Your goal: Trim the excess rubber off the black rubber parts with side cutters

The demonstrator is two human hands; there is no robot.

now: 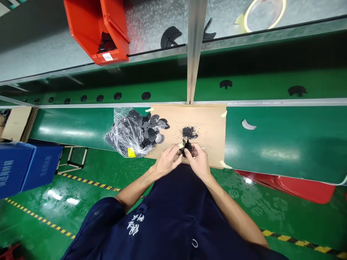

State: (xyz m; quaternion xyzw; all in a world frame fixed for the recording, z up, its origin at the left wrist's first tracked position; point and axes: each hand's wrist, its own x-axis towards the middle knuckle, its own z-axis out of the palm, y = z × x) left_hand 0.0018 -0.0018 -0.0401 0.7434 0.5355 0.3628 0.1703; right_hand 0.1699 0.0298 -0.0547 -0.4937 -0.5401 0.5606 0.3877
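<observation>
Both of my hands meet over the near part of a cardboard sheet point(211, 133), around a small black plastic part point(187, 147). My left hand point(170, 158) pinches its left side, and my right hand point(199, 160) grips the right side; the fingers hide much of its shape. Just beyond my fingertips lies a small heap of black granules point(189, 132), with loose grains scattered about it. To the left, round black discs point(151, 134) spill from a clear plastic bag point(126, 133) with a yellow label.
Black parts point(145, 95) stand in a row on the green strip behind the bench edge. A metal post point(194, 54) rises behind the cardboard. On the upper shelf are a red bin point(114, 25) and a tape roll point(248, 18). A grey curved piece point(248, 125) lies right.
</observation>
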